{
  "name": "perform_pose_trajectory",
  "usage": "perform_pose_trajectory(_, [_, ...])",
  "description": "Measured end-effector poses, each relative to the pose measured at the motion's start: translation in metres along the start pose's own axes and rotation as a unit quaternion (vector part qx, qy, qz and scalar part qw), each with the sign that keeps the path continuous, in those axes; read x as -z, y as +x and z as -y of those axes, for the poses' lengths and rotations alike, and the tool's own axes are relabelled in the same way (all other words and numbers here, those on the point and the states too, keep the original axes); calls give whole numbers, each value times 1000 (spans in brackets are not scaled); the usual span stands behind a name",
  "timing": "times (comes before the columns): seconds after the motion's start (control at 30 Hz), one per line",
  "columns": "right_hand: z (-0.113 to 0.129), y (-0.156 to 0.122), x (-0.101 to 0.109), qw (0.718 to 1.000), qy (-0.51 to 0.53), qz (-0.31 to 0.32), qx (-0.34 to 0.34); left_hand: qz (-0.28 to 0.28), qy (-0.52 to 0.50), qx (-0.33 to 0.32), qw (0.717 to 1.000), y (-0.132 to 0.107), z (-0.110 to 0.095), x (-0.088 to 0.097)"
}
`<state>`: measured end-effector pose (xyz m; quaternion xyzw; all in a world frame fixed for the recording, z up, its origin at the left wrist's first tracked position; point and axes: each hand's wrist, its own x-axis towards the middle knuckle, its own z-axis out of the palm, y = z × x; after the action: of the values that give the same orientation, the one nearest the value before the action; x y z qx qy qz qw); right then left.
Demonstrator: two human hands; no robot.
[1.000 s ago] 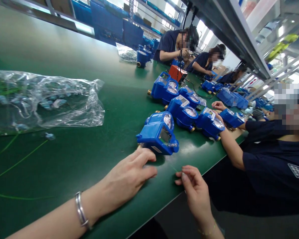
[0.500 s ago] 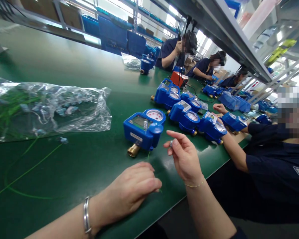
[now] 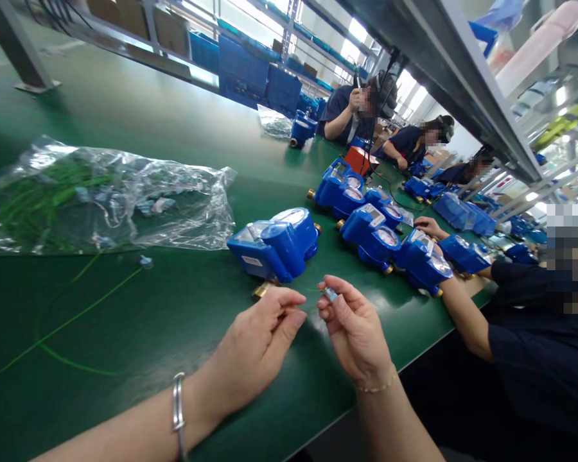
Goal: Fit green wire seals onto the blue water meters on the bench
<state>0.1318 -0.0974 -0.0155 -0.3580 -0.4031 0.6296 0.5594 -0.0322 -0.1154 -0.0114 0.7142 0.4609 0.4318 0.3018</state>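
My right hand (image 3: 359, 330) pinches a small pale blue wire seal (image 3: 330, 294) between thumb and fingers. A short stretch of thin green wire (image 3: 313, 290) shows at the seal's left side. Close by on the left, my left hand (image 3: 264, 343) has its thumb and index finger brought together; whatever lies between them is too small to make out. Just beyond both hands a blue water meter (image 3: 274, 247) rests tilted on the green bench, its brass fitting (image 3: 264, 290) partly behind my left hand. Neither hand visibly grips the meter.
A clear plastic bag (image 3: 183, 199) of green wires and pale blue seals lies at left. One loose seal (image 3: 146, 262) trails wire before it. Several blue meters (image 3: 370, 234) stand to the right, beside a co-worker's arm (image 3: 465, 314). More people sit farther back.
My left hand has risen toward my right hand, which has come slightly lower with the seal. The nearest meter has tipped, so its display now faces away. The view has shifted a little.
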Motion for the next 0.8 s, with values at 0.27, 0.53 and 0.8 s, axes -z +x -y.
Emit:
perform_pose_trajectory(0.27, [-4,-8,-6,999,6,30,14,5,-45,16,999,0,2,-3])
perform_pose_trajectory(0.53, [-7,-9,-7,999,-17,33,29,13,-72,20,997,-1,4,-3])
perform_pose_trajectory(0.8, [-6,-10,-6,999,-27,28,36,5,-76,14,997,-1,4,-5])
